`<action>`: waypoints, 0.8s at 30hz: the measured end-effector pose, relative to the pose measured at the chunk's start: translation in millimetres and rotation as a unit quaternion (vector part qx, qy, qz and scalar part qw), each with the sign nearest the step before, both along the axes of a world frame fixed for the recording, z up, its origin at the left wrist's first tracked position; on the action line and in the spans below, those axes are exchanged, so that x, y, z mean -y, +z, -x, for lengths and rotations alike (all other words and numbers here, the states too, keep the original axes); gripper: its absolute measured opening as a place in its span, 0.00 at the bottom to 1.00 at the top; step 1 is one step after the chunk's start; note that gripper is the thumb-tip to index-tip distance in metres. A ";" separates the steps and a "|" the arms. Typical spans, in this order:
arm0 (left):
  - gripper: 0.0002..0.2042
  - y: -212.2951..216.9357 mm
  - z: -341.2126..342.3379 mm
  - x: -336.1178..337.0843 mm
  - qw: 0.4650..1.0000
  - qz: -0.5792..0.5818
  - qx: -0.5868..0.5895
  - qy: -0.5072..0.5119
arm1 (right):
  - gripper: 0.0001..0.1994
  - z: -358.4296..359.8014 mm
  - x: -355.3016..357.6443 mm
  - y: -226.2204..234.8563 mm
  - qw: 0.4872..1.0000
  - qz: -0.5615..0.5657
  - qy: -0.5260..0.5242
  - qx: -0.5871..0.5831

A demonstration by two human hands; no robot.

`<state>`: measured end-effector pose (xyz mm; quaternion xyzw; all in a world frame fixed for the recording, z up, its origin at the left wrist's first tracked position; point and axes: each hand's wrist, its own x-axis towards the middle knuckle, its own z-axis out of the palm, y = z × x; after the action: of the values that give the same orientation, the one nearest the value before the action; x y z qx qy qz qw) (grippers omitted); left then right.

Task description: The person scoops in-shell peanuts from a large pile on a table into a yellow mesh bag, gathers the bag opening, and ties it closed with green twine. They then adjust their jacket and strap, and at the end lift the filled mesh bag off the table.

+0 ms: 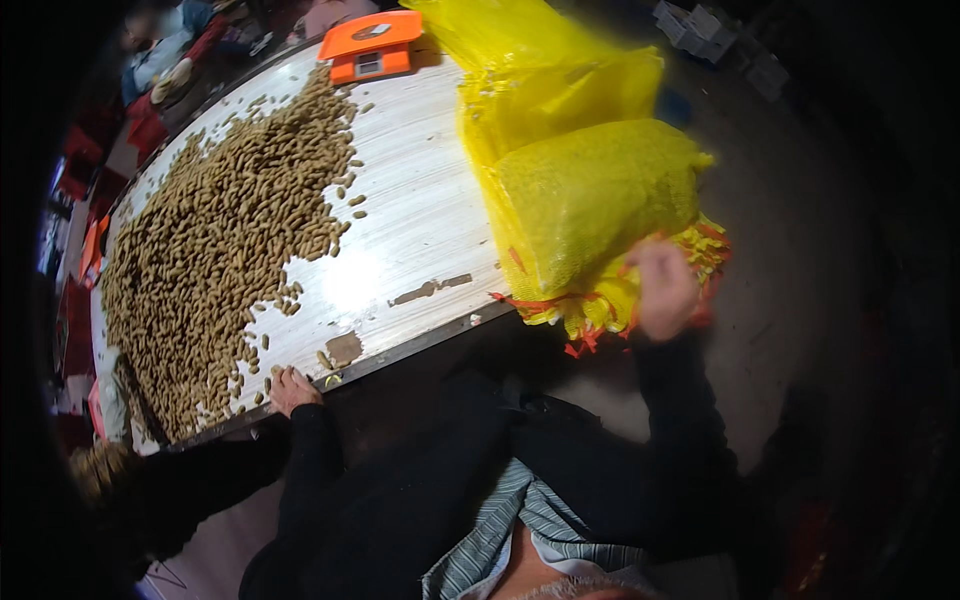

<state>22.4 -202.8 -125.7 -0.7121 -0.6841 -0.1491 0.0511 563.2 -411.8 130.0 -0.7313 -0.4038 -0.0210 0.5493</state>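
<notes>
A wide heap of what look like unshelled peanuts (215, 230) covers the left part of the white table (400, 190). My left hand (293, 391) rests on the table's near edge beside the heap, its fingers laid out on the surface and holding nothing visible. On the table's right side lies a stack of yellow mesh bags (600, 190), folded over, with red drawstrings and frayed ends hanging off the near edge. Over those ends is my right hand (665, 290). Motion blurs its fingers, and whether they grip a bag or a string cannot be made out.
An orange scale (370, 45) stands at the table's far edge. Several loose pods lie near the front edge by my left hand. A person (160, 60) is at the far left, and another person's dark sleeve (200, 485) shows at the lower left. White crates (695, 28) sit at the far right.
</notes>
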 end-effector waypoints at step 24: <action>0.31 99.4 -489.8 -53.0 0.772 0.424 0.460 -0.114 | 0.40 -420.0 -31.6 -156.6 0.838 0.180 0.114 -0.503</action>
<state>512.2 -149.8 -26.4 -0.5806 -0.5337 -0.1583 -0.5941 983.3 -380.2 -26.6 -0.6756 -0.1490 0.4857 0.5342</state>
